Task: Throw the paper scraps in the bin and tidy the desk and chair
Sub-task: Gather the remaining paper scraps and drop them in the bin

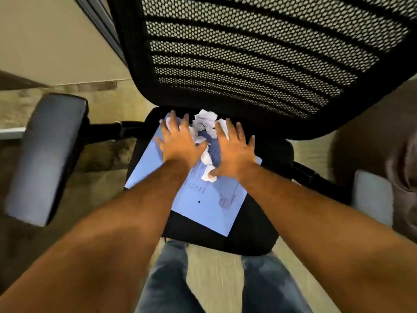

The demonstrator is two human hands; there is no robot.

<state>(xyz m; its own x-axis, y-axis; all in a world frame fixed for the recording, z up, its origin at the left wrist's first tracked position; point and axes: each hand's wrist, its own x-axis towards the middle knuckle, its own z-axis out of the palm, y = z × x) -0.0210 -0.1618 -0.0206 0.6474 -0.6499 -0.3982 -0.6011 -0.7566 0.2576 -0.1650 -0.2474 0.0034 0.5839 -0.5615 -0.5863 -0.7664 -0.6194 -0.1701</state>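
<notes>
A black office chair stands in front of me, its seat [252, 233] low in the middle and its mesh backrest [248, 53] filling the top. A flat printed sheet of paper [209, 206] lies on the seat. Crumpled white paper scraps [204, 123] are piled at the sheet's far end, near the backrest. My left hand [178, 141] lies spread on the left of the pile, fingers apart. My right hand [232, 150] lies spread on the right of it, thumb touching a scrap. Neither hand has closed on anything.
The chair's left armrest [45, 154] juts out at the left and the right armrest [372, 195] at the right edge. Pale floor [216, 274] lies below, with my jeans-clad legs [169, 279] close to the seat's front. A wall base runs along the upper left.
</notes>
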